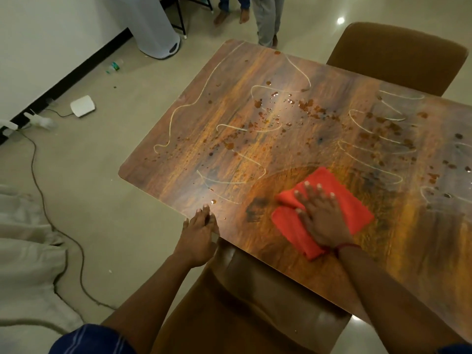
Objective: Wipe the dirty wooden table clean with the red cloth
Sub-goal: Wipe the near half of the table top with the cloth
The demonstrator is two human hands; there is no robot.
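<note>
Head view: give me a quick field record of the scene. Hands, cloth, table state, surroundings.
left hand: flat on the table's near edge, holding nothing
right hand: palm down, fingers spread, pressing the red cloth
red cloth: folded, flat on the table near the front edge
wooden table: mostly still dirty
brown spots: scattered across the middle and the right
white squiggles: lines looping over most of the top
wiped patch: smeared arc around the cloth
chairs: one at the far side, one at the near side

Cloth (324,213) on table (194,154), chairs (258,302) front, behind.
</note>
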